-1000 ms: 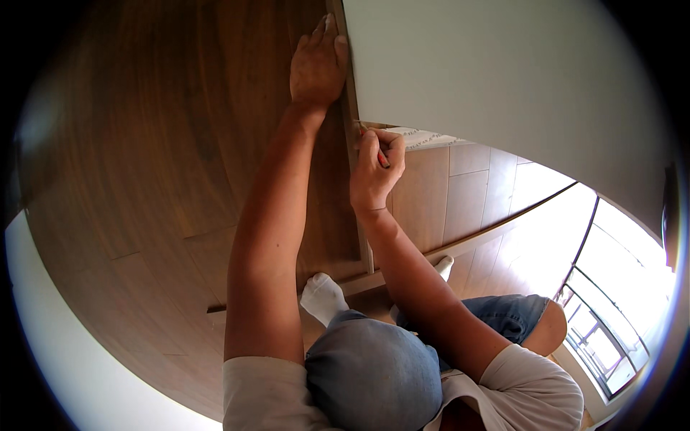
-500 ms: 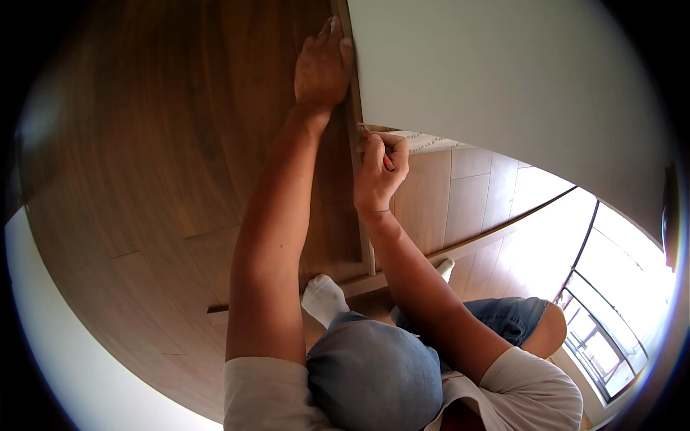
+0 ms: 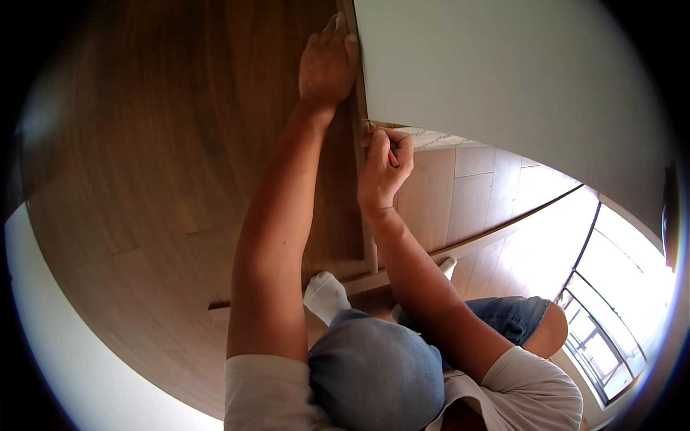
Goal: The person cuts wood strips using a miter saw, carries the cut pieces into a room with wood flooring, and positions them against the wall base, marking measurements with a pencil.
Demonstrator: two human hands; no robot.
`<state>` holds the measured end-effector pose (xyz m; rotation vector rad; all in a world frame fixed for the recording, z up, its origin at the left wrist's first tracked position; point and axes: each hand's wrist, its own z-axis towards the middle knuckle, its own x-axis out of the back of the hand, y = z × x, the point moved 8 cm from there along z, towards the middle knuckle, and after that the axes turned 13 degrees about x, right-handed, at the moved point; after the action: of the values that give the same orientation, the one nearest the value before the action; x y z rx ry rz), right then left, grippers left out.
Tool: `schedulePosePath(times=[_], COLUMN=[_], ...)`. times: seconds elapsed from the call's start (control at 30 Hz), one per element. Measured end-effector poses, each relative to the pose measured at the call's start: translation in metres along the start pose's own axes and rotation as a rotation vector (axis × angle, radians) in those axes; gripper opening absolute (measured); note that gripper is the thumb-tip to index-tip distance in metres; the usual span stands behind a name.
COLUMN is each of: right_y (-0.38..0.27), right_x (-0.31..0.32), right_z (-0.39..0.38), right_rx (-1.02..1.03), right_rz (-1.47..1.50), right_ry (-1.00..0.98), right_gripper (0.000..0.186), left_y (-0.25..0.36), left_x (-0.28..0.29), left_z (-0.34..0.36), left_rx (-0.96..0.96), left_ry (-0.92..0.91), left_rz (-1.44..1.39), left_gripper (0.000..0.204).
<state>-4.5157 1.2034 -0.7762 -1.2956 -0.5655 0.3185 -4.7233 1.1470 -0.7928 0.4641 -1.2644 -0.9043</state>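
My left hand [image 3: 329,66] lies flat with stretched fingers at the far end of a long brown wooden strip [image 3: 364,165], its thumb side against the strip. Nearer to me, beside the same strip, my right hand [image 3: 386,161] is closed round a thin red pencil [image 3: 394,159], held as for writing. The pencil's tip reaches the strip close to the lower corner of a pale wall panel [image 3: 496,65]. Fingers cover most of the pencil's middle.
Wood-plank flooring [image 3: 158,144] spreads left of the strip. A printed white sheet [image 3: 435,138] shows under the panel's edge. Another strip [image 3: 496,231] crosses the floor near my white-socked feet [image 3: 325,296]. A bright window [image 3: 600,352] stands at the right.
Both hands and the strip appear shifted slightly to the right in the picture. The left hand stays flat, and the right hand keeps its hold on the pencil.
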Motion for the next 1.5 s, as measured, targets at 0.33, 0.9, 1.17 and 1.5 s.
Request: schedulePosePath(times=[0.33, 0.9, 1.17, 1.5], right_y=[0.003, -0.001, -0.014, -0.038], right_x=[0.001, 0.003, 0.047, 0.049], right_z=[-0.001, -0.008, -0.060, -0.068], right_rx=[0.011, -0.141, 0.440, 0.539], right_rz=[-0.039, 0.199, -0.708, -0.649], right_ry=[-0.005, -0.001, -0.485, -0.592], right_gripper=[0.006, 0.011, 0.031, 0.025], left_y=[-0.005, -0.009, -0.015, -0.024], left_x=[-0.002, -0.008, -0.005, 0.074], left_z=[-0.002, -0.003, -0.006, -0.040], left_rx=[0.005, 0.033, 0.059, 0.209], left_ry=[0.025, -0.029, -0.031, -0.242], left_rz=[-0.049, 0.013, 0.010, -0.263], left_gripper=[0.046, 0.048, 0.048, 0.052])
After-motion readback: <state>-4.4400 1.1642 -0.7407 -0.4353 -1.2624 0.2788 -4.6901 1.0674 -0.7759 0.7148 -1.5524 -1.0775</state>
